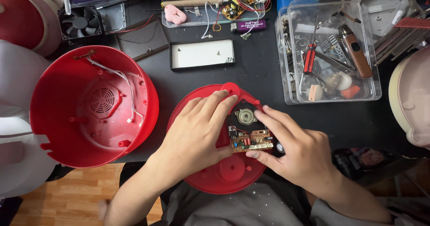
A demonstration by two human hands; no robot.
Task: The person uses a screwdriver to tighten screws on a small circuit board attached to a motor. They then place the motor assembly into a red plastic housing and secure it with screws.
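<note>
1. A small circuit board point(251, 140) with orange and brown parts sits in an opening of a round red plastic base point(224, 172), which lies at the near middle of the dark surface point(268, 74), partly over the person's lap
2. Just far of the board, in the same opening, is a round metal disc point(245, 116)
3. The left hand point(197, 127) lies flat on the base with its fingers spread loosely, fingertips touching the left edge of the opening; it presses rather than grips
4. The right hand point(300, 150) pinches the board, forefinger at its far right corner and thumb at its near edge, closed lightly on it
5. The step in hand looks like seating or lifting the board in its recess; which of the two cannot be told. The next move would call for a steady base and a gentle, level pull or push on the board's edges
6. To the left lies a deep red shell point(89, 105) with white wires point(121, 80) inside
7. Farther off sit a shallow white tray point(201, 53), a black fan point(80, 22) and, at far right, a clear box point(329, 51) of tools
</note>
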